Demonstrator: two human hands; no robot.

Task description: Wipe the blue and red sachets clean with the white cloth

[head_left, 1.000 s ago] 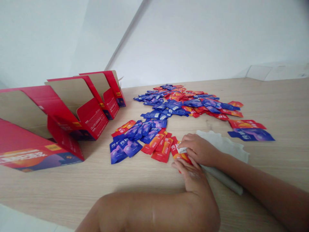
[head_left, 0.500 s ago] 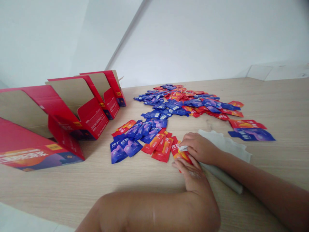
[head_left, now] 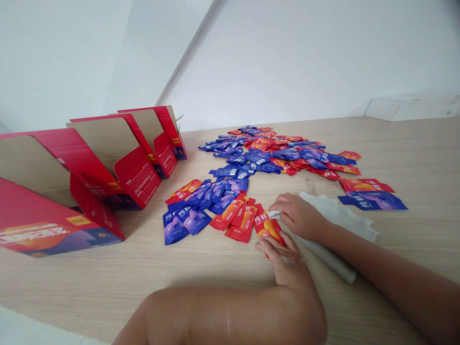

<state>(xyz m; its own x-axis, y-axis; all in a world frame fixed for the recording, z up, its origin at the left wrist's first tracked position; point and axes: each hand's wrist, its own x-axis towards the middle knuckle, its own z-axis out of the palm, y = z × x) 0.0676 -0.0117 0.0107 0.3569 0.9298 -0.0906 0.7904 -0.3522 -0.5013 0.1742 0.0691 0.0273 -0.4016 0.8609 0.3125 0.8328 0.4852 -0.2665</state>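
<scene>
A red and orange foil sachet point(head_left: 266, 227) lies on the wooden table point(head_left: 406, 249) between my hands. My left hand point(head_left: 283, 261) presses on its lower end, with the fingers over the sachet's edge. My right hand point(head_left: 298, 216) sits above it, pinching a small white wipe corner point(head_left: 273, 214) against the sachet's top. A larger white cloth point(head_left: 338, 218) lies under my right wrist and forearm, partly folded. Red sachets point(head_left: 239, 218) and blue sachets point(head_left: 187, 223) lie just left of my hands.
A large scattered pile of blue and red sachets point(head_left: 273, 153) covers the table's middle. Two more sachets point(head_left: 370, 196) lie at the right. Three open red cardboard boxes point(head_left: 138, 177) stand in a row at the left. A white wall rises behind the table.
My right hand has shifted slightly up and left with the wipe, showing more of the sachet. The white cloth has moved slightly right. My left hand has barely moved.
</scene>
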